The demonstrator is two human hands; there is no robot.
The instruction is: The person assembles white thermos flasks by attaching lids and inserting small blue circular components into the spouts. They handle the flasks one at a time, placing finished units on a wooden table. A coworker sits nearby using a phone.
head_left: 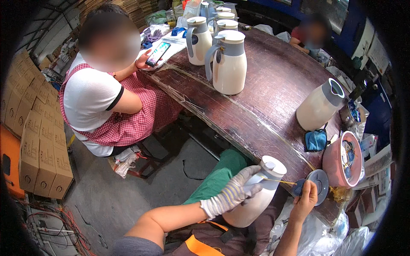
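Note:
A cream thermos jug [252, 205] with a grey collar and white lid stands tilted against my lap. Over its grey handle lies my left hand [239, 190], in a striped knit glove, its fingers bent around the handle and collar. A thin yellow cord [279, 181] stretches from the handle to the right. Bare and closed, my right hand [304, 200] pinches a dark tag [298, 187] at the cord's end; the fingers partly cover it. Just behind that hand, a grey round disc [322, 183] lies at the table's edge.
Several lidded jugs [230, 68] stand on the brown table [273, 85]. A lidless jug [314, 109] is at right, near a blue cloth pouch [315, 140] and a pink basin [335, 160]. A person with a phone [158, 54] sits at left; another is beyond the table. Cartons [47, 149] line the left.

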